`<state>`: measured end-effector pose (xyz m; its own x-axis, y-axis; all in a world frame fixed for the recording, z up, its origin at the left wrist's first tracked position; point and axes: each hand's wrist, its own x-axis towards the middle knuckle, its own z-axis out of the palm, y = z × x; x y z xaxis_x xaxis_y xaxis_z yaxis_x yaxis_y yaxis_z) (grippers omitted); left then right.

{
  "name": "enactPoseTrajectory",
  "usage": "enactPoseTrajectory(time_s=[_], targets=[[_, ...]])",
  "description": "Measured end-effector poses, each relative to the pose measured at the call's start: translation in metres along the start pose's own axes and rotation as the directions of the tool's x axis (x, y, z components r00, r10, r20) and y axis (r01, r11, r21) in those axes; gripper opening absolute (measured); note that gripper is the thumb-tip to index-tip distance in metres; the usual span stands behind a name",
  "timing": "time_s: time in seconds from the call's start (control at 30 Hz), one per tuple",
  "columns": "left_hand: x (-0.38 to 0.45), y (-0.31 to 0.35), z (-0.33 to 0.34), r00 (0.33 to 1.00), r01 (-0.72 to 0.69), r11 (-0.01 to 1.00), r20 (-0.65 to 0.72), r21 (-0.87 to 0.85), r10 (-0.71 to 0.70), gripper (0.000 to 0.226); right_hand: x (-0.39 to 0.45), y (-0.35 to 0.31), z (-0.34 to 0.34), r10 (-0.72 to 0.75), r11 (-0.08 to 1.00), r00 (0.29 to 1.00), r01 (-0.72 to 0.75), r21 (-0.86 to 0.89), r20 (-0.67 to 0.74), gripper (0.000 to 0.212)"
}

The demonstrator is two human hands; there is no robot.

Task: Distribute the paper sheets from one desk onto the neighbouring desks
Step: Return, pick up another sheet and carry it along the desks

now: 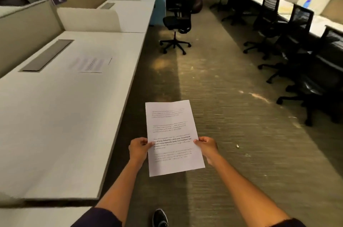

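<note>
I hold a printed white paper sheet in front of me over the carpeted aisle. My left hand pinches its left edge and my right hand pinches its right edge. Whether it is one sheet or a thin stack cannot be told. To my left runs a long white desk. Printed sheets lie flat on that desk near its far half, overlapping. A further desk continues behind a low white divider.
A black office chair stands in the aisle ahead, near the far desk. A row of black chairs lines the desks on the right. A grey cable flap is set into the near desk. My shoe shows below.
</note>
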<state>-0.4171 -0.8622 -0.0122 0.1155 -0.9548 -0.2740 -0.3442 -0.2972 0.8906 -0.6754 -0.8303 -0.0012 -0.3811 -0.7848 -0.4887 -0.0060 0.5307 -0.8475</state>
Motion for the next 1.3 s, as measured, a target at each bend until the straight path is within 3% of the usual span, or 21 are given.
enactPoseTrajectory(time_s=[0.23, 0.5, 0.67, 0.83, 1.03, 1.3], targets=[[0.138, 0.08, 0.03, 0.992, -0.073, 0.997, 0.101, -0.04, 0.077, 0.012, 0.108, -0.088, 0.0, -0.035, 0.998, 0.992, 0.04, 0.046, -0.122, 0.006], [0.266, 0.124, 0.064, 0.988, -0.04, 0.998, 0.15, -0.04, 0.046, 0.01, 0.224, -0.142, 0.018, 0.008, 0.99, 0.987, 0.015, 0.141, -0.16, 0.005], [0.358, 0.155, 0.091, 0.989, -0.02, 1.0, 0.15, 0.013, 0.018, 0.008, 0.326, -0.19, 0.031, 0.011, 0.984, 0.994, 0.008, 0.176, -0.105, 0.005], [0.464, 0.217, 0.112, 0.994, -0.029, 0.998, 0.109, 0.056, 0.023, 0.005, 0.435, -0.264, 0.035, -0.004, 0.986, 0.998, 0.015, 0.166, -0.068, 0.019], [0.578, 0.289, 0.141, 0.997, -0.061, 0.996, 0.059, 0.064, 0.057, 0.012, 0.538, -0.355, 0.039, -0.032, 0.983, 0.999, 0.039, 0.177, -0.042, 0.005], [0.741, 0.339, 0.196, 0.998, -0.037, 0.999, 0.052, 0.034, 0.036, 0.011, 0.69, -0.439, 0.05, -0.028, 0.991, 0.998, 0.034, 0.127, -0.051, 0.013]])
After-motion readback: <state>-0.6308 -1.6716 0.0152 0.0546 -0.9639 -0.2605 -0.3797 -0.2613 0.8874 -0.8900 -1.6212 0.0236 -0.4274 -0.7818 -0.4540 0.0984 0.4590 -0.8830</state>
